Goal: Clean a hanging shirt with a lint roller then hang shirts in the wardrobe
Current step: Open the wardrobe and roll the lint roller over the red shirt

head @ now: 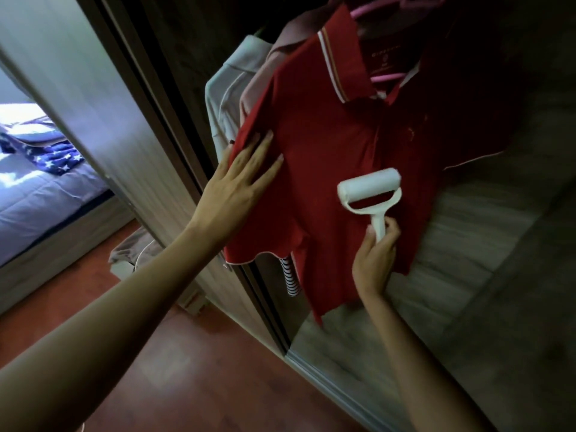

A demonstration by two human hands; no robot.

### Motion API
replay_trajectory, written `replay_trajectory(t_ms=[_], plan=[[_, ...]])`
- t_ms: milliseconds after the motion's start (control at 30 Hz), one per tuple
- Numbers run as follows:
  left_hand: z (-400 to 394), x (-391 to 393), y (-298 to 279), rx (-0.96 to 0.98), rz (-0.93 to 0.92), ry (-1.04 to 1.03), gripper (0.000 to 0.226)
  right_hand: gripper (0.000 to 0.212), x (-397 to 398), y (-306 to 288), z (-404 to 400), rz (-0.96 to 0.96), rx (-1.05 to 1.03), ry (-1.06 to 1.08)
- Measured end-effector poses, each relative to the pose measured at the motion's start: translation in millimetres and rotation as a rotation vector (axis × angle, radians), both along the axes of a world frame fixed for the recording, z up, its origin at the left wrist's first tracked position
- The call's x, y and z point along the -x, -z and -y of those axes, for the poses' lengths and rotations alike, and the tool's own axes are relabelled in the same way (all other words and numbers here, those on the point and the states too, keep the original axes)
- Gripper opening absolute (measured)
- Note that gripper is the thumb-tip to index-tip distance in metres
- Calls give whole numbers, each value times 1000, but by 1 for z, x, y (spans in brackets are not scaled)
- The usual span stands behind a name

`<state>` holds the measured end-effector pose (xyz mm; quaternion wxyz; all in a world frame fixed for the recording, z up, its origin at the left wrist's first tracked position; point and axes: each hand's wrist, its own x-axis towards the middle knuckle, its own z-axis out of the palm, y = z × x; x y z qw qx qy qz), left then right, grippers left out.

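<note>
Head view shows a red polo shirt (327, 145) hanging on a pink hanger (386, 78) in front of a wardrobe door (467, 244), its collar toward the upper right and its hem trailing to the lower left, so the garment's long axis runs diagonally across the tilted picture. The left hand (240, 182) lies flat against the shirt's near side by the sleeve, fingers straight and spread, pressing the cloth and gripping nothing. The right hand (374, 257) sits below the middle of the shirt with fingers and thumb curled round the white handle of a lint roller (371, 194). The roller's handle points down toward that hand, while its white drum lies crosswise on the shirt front, well to the right of the left hand's fingertips; the drum's long axis runs from lower left to upper right. Behind the red shirt hang a pale pink shirt (265, 85) and a grey shirt (227, 88), and a striped garment (290, 279) shows beneath the hem. Far left, a bed (46, 188) with a star-patterned cloth (46, 154) stands over a reddish wooden floor (218, 369).
</note>
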<state>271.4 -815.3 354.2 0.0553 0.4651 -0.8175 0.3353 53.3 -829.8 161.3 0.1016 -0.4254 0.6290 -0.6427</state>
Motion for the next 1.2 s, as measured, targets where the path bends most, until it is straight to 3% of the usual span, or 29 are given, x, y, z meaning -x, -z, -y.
replay_trajectory(t_ms=[100, 233, 300, 400, 567, 667, 767, 933, 1067, 1200], plan=[[0, 1, 2, 0, -4, -8, 79, 32, 15, 13, 3, 0, -98, -3], [0, 1, 0, -4, 5, -14, 78, 32, 32, 84, -22, -95, -504, -98], [-1, 0, 0, -5, 6, -22, 80, 32, 38, 106, -38, -87, -596, -82], [-2, 0, 2, -4, -1, -29, 81, 31, 41, 95, -37, -19, -522, -15], [-1, 4, 6, 4, -18, -16, 72, 30, 47, 8, 0, 89, -207, 65], [-1, 3, 9, -4, -26, -9, 70, 31, 52, -24, 14, 127, -130, 61], [0, 3, 10, -7, -37, -4, 69, 28, 59, -7, 18, 69, -230, 2], [-1, 5, 14, 5, -74, -4, 69, 27, 69, 65, -20, -6, -651, -142], [-3, 8, 21, 15, -113, 38, 72, 29, 66, 79, -58, -32, -657, -156], [-6, 15, 30, 1, -172, 115, 74, 27, 57, 56, -76, -45, -554, -123]])
